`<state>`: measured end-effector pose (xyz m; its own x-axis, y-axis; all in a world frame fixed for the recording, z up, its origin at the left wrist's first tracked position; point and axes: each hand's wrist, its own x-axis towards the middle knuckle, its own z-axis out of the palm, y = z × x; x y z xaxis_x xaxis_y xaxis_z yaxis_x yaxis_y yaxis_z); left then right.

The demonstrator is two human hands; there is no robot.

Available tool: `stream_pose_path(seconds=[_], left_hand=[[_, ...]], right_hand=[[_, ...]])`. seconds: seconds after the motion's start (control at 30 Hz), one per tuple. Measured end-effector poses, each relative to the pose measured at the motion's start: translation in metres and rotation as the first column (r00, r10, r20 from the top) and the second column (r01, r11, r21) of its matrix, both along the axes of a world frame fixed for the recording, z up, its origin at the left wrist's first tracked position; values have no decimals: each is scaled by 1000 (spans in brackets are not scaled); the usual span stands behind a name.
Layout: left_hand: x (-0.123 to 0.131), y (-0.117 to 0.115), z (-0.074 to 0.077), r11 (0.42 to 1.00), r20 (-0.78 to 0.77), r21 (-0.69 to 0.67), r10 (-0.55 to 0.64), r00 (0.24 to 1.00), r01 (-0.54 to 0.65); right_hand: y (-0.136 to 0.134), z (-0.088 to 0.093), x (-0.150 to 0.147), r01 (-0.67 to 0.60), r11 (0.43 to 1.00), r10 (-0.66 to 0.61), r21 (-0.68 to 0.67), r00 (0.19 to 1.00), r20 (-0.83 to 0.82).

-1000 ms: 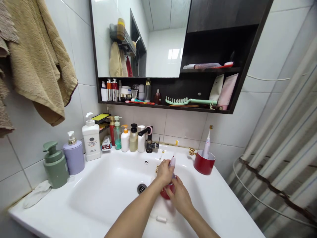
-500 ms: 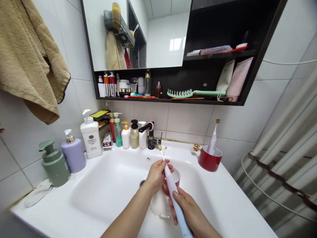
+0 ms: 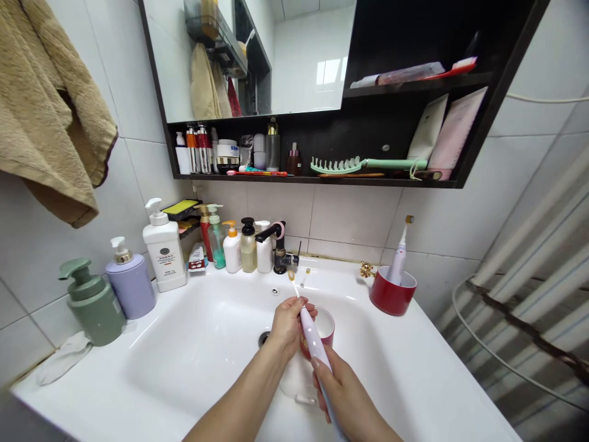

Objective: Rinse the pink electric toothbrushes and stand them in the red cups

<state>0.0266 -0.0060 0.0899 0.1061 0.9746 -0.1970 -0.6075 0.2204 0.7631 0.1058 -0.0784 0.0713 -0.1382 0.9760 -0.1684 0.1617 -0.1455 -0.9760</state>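
Over the white sink [image 3: 197,344], my right hand [image 3: 343,387] is wrapped round the handle of a pale pink and blue electric toothbrush [image 3: 313,334]. The fingers of my left hand [image 3: 288,322] pinch the neck of its brush head [image 3: 292,277], which points toward the faucet. Behind my hands, a red cup [image 3: 327,328] with a white inside stands in the basin, partly hidden. A small loose brush head [image 3: 306,275] lies on the sink's back ledge. Below the cup, a clear item with a white handle [image 3: 304,399] is partly covered by my right hand.
A black faucet [image 3: 279,248] stands at the back, with several pump bottles [image 3: 232,248] to its left. A second red cup [image 3: 393,293] at the right holds another electric toothbrush [image 3: 399,261]. The dark shelf [image 3: 377,179] hangs above, and a towel [image 3: 50,116] hangs at the left.
The view has shifted slightly. The toothbrush and both hands have moved a little to the left in view, and the loose brush head shows more clearly beside the brush tip.
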Motion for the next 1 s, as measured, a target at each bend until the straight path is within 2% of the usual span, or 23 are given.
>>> stream_pose_path(seconds=[0.07,0.17,0.43,0.53,0.57,0.63,0.73,0.8,0.93,1.0], left_hand=[[0,1,-1,1000,8,8,22,1000,-22],[-2,4,-2,999,26,20,26,999,-27],[-1,9,-8,998,-7,1,59,998,-59],[-6,16,-9,993,-74,24,121,990,-119],[-9,20,-9,989,-163,45,148,975,-142],[-12,30,-8,987,-430,97,157,889,-127],[-5,53,-6,994,-739,104,66,671,16],[7,73,-6,994,-819,88,37,573,62],[37,111,-10,991,-952,89,57,301,95],[48,125,-12,989,-979,92,69,191,113]], right_hand=[[0,0,-2,7,1000,-6,-5,1000,23],[-2,0,-4,-32,996,29,-79,999,-37],[-2,0,1,-35,998,37,-53,999,33],[-3,-4,1,-57,994,60,-96,998,26],[-4,-5,1,-72,991,77,-115,997,32],[-5,-6,1,-75,989,81,-126,996,38],[-5,-4,1,-7,996,3,-86,999,-48],[-4,-3,2,25,998,-31,-62,994,-106],[-1,-6,6,58,998,-59,-15,991,-122],[0,-8,9,65,998,-63,15,991,-116]])
